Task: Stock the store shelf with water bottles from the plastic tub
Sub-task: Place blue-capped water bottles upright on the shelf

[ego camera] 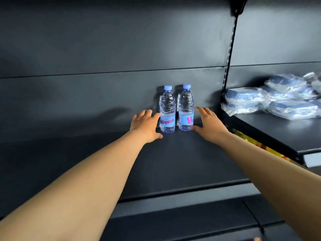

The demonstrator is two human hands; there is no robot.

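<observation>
Two water bottles (pixel 176 108) stand upright side by side at the back of the dark shelf (pixel 173 162), against its rear panel. Left hand (pixel 145 125) sits just left of the pair, fingers spread, fingertips at the left bottle's label, gripping nothing. Right hand (pixel 207 125) is just right of them, splayed open and empty. Plastic-wrapped blue packs (pixel 271 100) lie well right of the bottles.

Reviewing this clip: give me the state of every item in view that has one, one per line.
Left bottle: upright at the shelf back, capped, full.
Right bottle: upright beside it, capped, full.
Left hand: open, fingers touching the left bottle.
Right hand: open, beside the right bottle.
Shelf: holds two bottles.
Plastic-wrapped packs: stacked on the neighbouring shelf.
</observation>
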